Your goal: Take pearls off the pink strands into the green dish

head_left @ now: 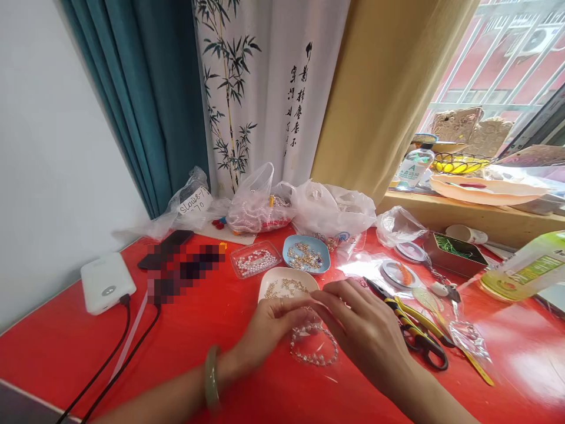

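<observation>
Pale, shiny bead strand (pixel 315 361) is being held in a rounded loop near six o'clock, top being hidden.

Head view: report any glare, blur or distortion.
Head view: the window looks partly washed out; glare whitens the red tabletop at right; the left hand looks slightly soft; pixelation hides detail beside the white device; the teal curtain slants, perhaps lens distortion.

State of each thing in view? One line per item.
Left hand, fingers bent; grip unclear.
Right hand, fingers bent; grip unclear.
Beaded strand, curved in a loop by the hands; top partly hidden.
Blue dish, open, holding beads.
White dish, open, holding small gold-coloured beads.
Clear tray, open, holding pearly beads.
White power bank, cable plugged in.
Dark red box, open, green strands inside.
White cup, lying on its side.
</observation>
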Tool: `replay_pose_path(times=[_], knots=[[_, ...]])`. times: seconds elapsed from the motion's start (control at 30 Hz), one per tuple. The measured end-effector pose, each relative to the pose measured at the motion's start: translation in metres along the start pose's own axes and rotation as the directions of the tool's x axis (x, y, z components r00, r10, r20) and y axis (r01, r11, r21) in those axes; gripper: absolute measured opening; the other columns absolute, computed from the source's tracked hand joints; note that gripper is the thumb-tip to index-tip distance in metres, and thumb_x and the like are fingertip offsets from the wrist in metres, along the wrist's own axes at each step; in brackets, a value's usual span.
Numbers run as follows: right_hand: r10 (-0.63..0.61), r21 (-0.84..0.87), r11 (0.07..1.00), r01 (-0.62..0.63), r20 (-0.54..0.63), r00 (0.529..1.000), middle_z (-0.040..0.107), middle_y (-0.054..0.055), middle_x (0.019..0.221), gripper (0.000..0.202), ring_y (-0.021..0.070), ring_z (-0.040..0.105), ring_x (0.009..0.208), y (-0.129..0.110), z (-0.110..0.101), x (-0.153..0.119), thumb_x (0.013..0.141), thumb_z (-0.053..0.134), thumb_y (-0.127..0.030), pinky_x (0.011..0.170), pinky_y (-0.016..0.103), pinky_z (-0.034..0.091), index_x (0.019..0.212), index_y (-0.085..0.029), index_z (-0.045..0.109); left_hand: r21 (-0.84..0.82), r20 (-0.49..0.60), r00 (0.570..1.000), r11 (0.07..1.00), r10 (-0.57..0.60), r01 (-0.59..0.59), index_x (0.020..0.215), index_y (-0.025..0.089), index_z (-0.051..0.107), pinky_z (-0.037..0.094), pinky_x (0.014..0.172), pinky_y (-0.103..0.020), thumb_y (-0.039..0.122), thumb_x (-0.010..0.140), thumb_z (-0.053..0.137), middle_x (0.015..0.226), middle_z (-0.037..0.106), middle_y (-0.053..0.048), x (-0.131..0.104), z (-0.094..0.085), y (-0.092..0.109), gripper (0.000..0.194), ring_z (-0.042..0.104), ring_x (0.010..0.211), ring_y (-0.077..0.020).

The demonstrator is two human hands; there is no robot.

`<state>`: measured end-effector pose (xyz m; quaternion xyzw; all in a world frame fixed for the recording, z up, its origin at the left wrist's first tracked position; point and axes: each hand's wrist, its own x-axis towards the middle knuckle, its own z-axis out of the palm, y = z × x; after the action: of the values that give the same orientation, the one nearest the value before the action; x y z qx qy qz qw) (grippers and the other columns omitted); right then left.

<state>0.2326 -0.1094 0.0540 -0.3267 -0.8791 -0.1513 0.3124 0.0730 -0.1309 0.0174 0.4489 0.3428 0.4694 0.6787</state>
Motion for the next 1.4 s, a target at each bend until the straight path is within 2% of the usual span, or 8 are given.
replay_pose_path(times=[0.17, 0.4, 0.6, 0.8, 1.0, 1.1, 1.23, 1.4], knots=[[-0.087, 0.016, 0.996, 0.086, 0.084, 0.993, 0.057, 0.005, 0.071, 0.023, 0.0132, 0.048, 0.061, -0.008, 0.004, -0.003, 0.085, 0.037, -0.014, 0.051, 0.025, 0.036, 0.080, -0.015, 0.060, 0.161, 0.046, 0.998, 0.986, 0.045, -0.052, 0.090, 0.014, 0.068, 0.041, 0.078, -0.030, 0.040, 0.075, 0.055, 0.084, 0.066, -0.006, 0.001, 0.000, 0.001, 0.033, 0.056, 0.085, -0.0197], [-0.148, 0.016, 0.989, 0.147, 0.102, 0.984, 0.055, 0.004, 0.063, 0.024, 0.0124, 0.050, 0.055, -0.010, 0.005, -0.005, 0.083, 0.037, -0.010, 0.046, 0.023, 0.037, 0.069, -0.014, 0.056, 0.244, 0.047, 0.998, 0.969, 0.035, -0.045, 0.076, 0.011, 0.066, 0.033, 0.056, -0.021, 0.042, 0.076, 0.051, 0.059, 0.052, 0.001, -0.002, -0.001, -0.005, 0.034, 0.041, 0.057, -0.0087], [0.138, 0.213, 0.963, -0.163, 0.129, 0.982, 0.058, 0.001, 0.063, 0.017, 0.0087, 0.052, 0.053, -0.002, 0.014, -0.001, 0.074, 0.042, -0.008, 0.048, 0.019, 0.039, 0.067, -0.017, 0.054, 0.167, 0.025, 0.999, 0.986, -0.019, 0.014, 0.076, 0.011, 0.066, 0.035, 0.056, -0.021, 0.040, 0.076, 0.051, 0.065, 0.056, -0.002, -0.002, 0.002, -0.003, 0.032, 0.045, 0.058, -0.0090], [0.432, 0.186, 0.866, -0.464, 0.191, 0.882, 0.058, -0.001, 0.057, 0.012, 0.0092, 0.050, 0.049, 0.021, 0.021, 0.000, 0.068, 0.044, -0.015, 0.047, 0.020, 0.036, 0.061, -0.018, 0.053, 0.027, -0.109, 0.992, 0.998, -0.057, 0.061, 0.094, 0.011, 0.065, 0.044, 0.075, -0.029, 0.039, 0.071, 0.060, 0.085, 0.067, -0.009, 0.000, -0.001, -0.009, 0.037, 0.060, 0.081, -0.0190], [0.792, 0.168, 0.574, -0.801, 0.132, 0.596, 0.058, 0.000, 0.053, 0.018, 0.0116, 0.052, 0.046, 0.096, 0.029, -0.012, 0.069, 0.046, -0.029, 0.046, 0.022, 0.038, 0.068, -0.017, 0.059, 0.008, -0.096, 0.992, 0.996, -0.086, 0.087, 0.094, 0.010, 0.063, 0.045, 0.073, -0.030, 0.039, 0.073, 0.057, 0.085, 0.068, -0.011, -0.001, -0.002, -0.009, 0.036, 0.063, 0.077, -0.0199], [0.853, 0.302, 0.453, -0.839, 0.127, 0.507, 0.062, 0.003, 0.061, 0.020, 0.0125, 0.056, 0.050, 0.130, 0.035, -0.018, 0.069, 0.048, -0.031, 0.048, 0.023, 0.044, 0.073, -0.015, 0.060, 0.036, -0.029, 0.991, 0.990, -0.134, 0.135, 0.095, 0.009, 0.061, 0.042, 0.060, -0.025, 0.040, 0.075, 0.055, 0.084, 0.068, -0.012, -0.002, -0.001, -0.010, 0.037, 0.064, 0.070, -0.0185], [0.859, 0.526, 0.379, -0.761, 0.105, 0.501, 0.065, 0.007, 0.068, 0.021, 0.0130, 0.060, 0.055, 0.154, 0.035, 0.000, 0.066, 0.055, -0.030, 0.051, 0.023, 0.049, 0.073, -0.012, 0.062, 0.090, -0.007, 0.987, 0.982, -0.164, 0.164, 0.094, 0.009, 0.061, 0.038, 0.055, -0.023, 0.042, 0.073, 0.055, 0.083, 0.068, -0.013, -0.002, 0.000, -0.016, 0.039, 0.064, 0.067, -0.0179], [0.839, 0.729, 0.422, -0.539, -0.087, 0.538, 0.066, 0.006, 0.068, 0.018, 0.0121, 0.061, 0.057, 0.163, 0.033, 0.069, 0.064, 0.058, -0.026, 0.053, 0.023, 0.051, 0.073, -0.011, 0.065, 0.083, 0.004, 0.983, 0.980, -0.181, 0.180, 0.093, 0.009, 0.060, 0.038, 0.055, -0.023, 0.044, 0.071, 0.056, 0.083, 0.068, -0.013, 0.002, -0.001, -0.022, 0.042, 0.064, 0.067, -0.0179]])
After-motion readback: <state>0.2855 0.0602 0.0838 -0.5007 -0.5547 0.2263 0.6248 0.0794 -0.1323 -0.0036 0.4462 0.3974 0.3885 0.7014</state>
